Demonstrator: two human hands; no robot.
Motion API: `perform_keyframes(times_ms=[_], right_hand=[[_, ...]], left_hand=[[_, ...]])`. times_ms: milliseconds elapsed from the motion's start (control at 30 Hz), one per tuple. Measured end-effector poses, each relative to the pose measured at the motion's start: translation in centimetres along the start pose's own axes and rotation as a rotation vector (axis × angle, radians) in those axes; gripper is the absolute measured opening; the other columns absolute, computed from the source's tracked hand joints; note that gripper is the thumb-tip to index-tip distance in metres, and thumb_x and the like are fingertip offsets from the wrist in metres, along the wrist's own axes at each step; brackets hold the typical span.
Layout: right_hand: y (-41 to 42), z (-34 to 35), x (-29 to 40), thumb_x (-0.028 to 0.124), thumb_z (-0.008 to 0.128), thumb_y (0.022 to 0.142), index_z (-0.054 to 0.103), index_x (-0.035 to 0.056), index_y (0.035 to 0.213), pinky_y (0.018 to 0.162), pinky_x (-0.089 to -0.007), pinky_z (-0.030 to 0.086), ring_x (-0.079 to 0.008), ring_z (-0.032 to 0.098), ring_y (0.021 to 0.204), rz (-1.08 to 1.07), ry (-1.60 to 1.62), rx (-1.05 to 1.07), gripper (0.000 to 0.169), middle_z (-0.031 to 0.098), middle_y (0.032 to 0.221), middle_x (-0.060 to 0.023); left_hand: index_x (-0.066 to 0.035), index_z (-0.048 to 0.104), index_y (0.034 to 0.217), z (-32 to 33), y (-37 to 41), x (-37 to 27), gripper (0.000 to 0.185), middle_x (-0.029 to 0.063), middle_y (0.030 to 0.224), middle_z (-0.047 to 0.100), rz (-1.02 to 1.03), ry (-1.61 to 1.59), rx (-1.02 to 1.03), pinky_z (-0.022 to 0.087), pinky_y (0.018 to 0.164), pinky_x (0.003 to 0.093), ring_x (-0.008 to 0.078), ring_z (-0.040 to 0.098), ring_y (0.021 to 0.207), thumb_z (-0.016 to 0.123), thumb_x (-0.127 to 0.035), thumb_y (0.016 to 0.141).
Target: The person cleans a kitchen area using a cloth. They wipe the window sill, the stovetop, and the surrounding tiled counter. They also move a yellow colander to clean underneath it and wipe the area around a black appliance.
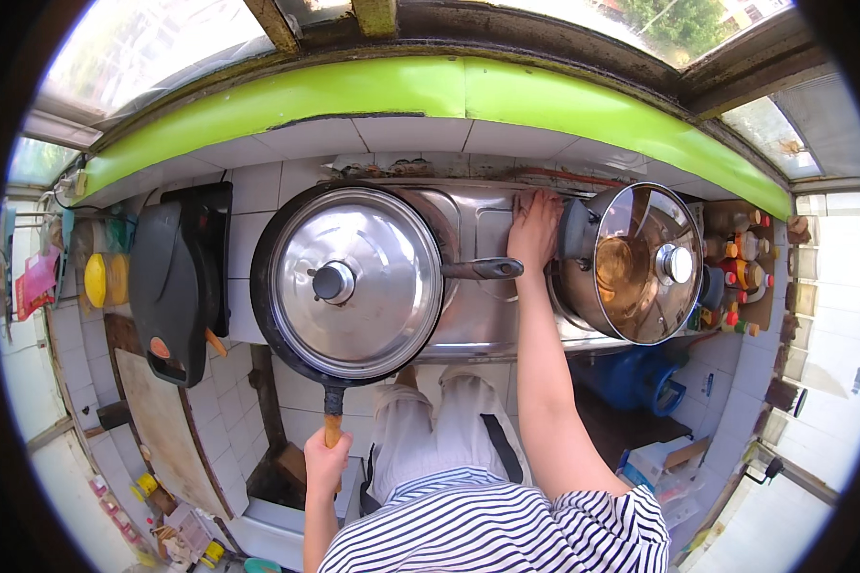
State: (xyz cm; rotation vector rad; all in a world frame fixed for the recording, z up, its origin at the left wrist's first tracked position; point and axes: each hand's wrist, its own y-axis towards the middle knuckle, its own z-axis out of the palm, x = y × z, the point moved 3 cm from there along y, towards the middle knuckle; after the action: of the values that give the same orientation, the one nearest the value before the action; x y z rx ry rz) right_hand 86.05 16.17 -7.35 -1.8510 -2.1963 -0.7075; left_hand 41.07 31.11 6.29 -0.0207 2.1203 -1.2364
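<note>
My left hand (326, 458) is wrapped around the wooden handle (332, 424) of a large black wok (261, 294). A domed stainless-steel lid (373, 301) with a dark knob covers it, so its contents are hidden. From the wok's right side juts a dark handle (484, 268) with a hanging hole; whether it belongs to another pan underneath is unclear. My right hand (535, 225) reaches to the back of the steel stove top (473, 333), beside the grey side handle of a steel pot (580, 286). Its fingertips are bunched and partly hidden. A glass lid (648, 297) tops the pot.
A black electric grill appliance (168, 286) stands on the tiled counter at left, near a yellow container (94, 279). Several bottles (745, 268) line the right end. Below sits a blue gas cylinder (645, 379). A green ledge (401, 86) runs under the windows.
</note>
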Motion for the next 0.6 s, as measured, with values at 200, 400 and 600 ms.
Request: perform_keyframes(times_ms=[200,400,600], right_hand=[[-0.9,-0.1,2.1,0.019,0.053,0.088,0.038,-0.0041,0.138,0.113,-0.0474,0.024,-0.0405,0.026,0.139,-0.140,0.058,0.354,0.057,0.035,0.144,-0.0286],[1.3,1.7,1.6,0.013,0.054,0.084,0.043,0.0034,0.137,0.109,-0.0490,0.030,-0.0413,0.038,0.130,-0.130,-0.014,0.077,0.055,0.041,0.139,-0.0281],[-0.1,1.5,0.5,0.004,0.053,0.087,0.045,0.0012,0.132,0.099,-0.0411,0.041,-0.0356,0.053,0.115,-0.006,0.492,0.277,0.046,0.050,0.132,-0.0216]], left_hand=[[-0.003,0.056,0.074,-0.2,0.2,0.2,0.017,-0.0023,0.056,0.049,-0.013,-0.021,0.009,0.035,0.043,0.0237,0.0058,0.044,0.046,0.067,-0.013,0.083],[-0.002,0.055,0.075,-0.2,0.1,-0.3,0.015,-0.0026,0.055,0.049,-0.023,-0.037,0.033,0.035,0.043,0.0239,0.0058,0.044,0.046,0.066,-0.010,0.083],[-0.002,0.056,0.076,-0.3,0.2,-0.1,0.015,-0.0020,0.055,0.048,-0.033,-0.042,0.043,0.035,0.043,0.0237,0.0063,0.044,0.045,0.066,-0.011,0.083]])
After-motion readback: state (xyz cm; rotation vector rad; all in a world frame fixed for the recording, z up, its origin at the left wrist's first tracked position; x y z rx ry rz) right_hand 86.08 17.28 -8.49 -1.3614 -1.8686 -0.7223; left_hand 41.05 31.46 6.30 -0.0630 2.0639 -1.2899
